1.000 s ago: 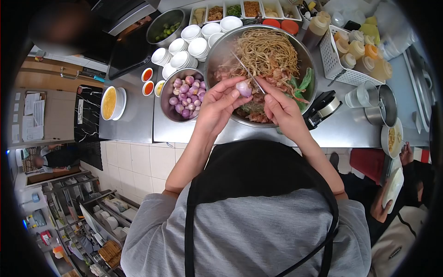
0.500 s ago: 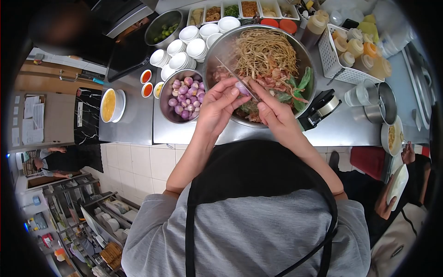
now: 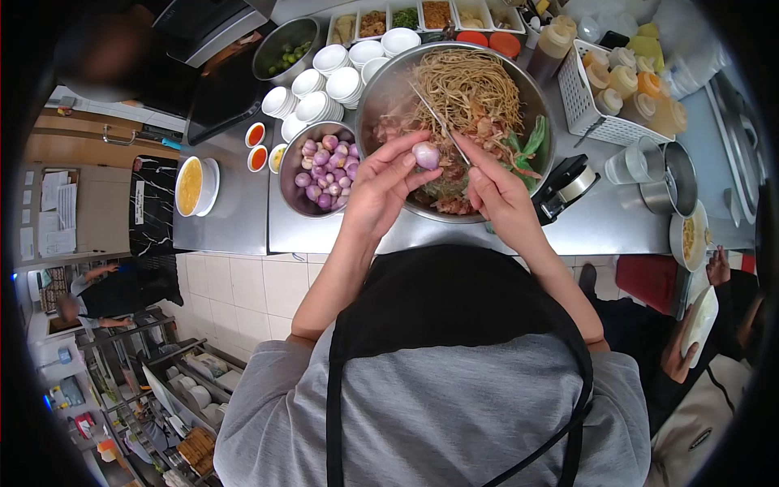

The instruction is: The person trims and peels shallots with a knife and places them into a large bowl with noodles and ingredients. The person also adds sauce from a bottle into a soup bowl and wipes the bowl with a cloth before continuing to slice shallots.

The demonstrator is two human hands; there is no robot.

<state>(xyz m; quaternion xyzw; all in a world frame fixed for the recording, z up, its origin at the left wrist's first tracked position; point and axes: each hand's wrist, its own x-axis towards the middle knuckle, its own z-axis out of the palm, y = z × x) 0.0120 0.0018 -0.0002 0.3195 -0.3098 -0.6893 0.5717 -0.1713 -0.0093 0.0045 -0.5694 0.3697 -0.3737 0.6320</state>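
My left hand (image 3: 385,180) pinches a purple shallot (image 3: 426,155) between thumb and fingers. My right hand (image 3: 497,188) is wrapped round the handle of a knife (image 3: 436,115), its thin blade slanting up to the left, apart from the shallot. Both hands are over the near side of a wide metal bowl (image 3: 545,105). Inside it lie a heap of brown, noodle-like strands (image 3: 469,85), reddish peelings (image 3: 393,122) and some green leaves (image 3: 531,146). Left of it, a smaller metal bowl (image 3: 286,188) contains many shallots (image 3: 327,166).
Stacked white bowls (image 3: 318,107) and a bowl of green limes (image 3: 290,57) stand behind. A tape dispenser (image 3: 568,188) sits right of the wide bowl, near a white basket of squeeze bottles (image 3: 588,109). At right, a person's hand holds a white container (image 3: 699,326).
My right hand has drawn the knife away from the shallot, slightly to the right. More of the shallot now shows in my left hand. At far left, a person has shifted position.
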